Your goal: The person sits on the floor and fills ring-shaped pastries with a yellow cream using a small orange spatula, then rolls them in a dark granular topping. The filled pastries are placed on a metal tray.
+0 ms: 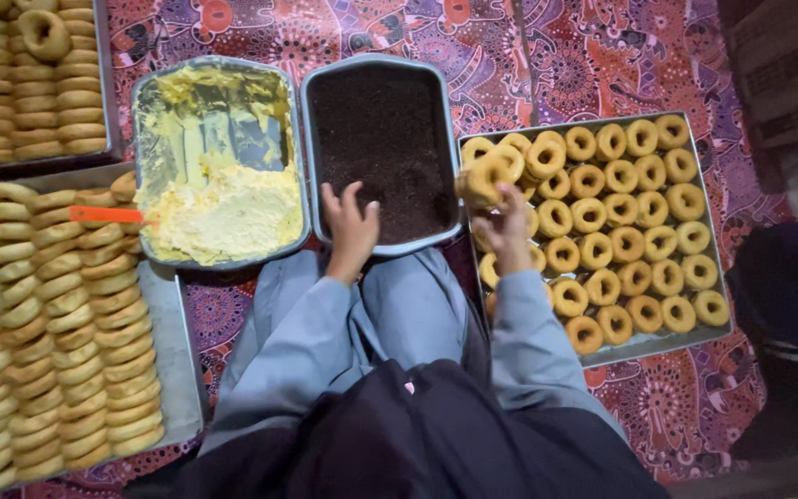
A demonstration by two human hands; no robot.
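Left hand in crumb pan, right holding a ring.
Left hand (pixel 351 225) rests loosely open, empty, on dark crumbs in the pan (pixel 380 66). Right hand (pixel 508 231) pinches one ring (pixel 489 176) above the tray (pixel 719 268), kept clear of the laid rows.

Middle: two trays side by side, the left tray (pixel 145 102) holding cream, the right tray (pixel 311 111) holding crumbs. The left hand (pixel 351 226) rests in the crumbs. To the right, a tray of ring pastries (pixel 708 245); the right hand (pixel 507 231) lifts one pastry (pixel 487 177) above it. Stacked rings (pixel 57 305) fill trays at far left.
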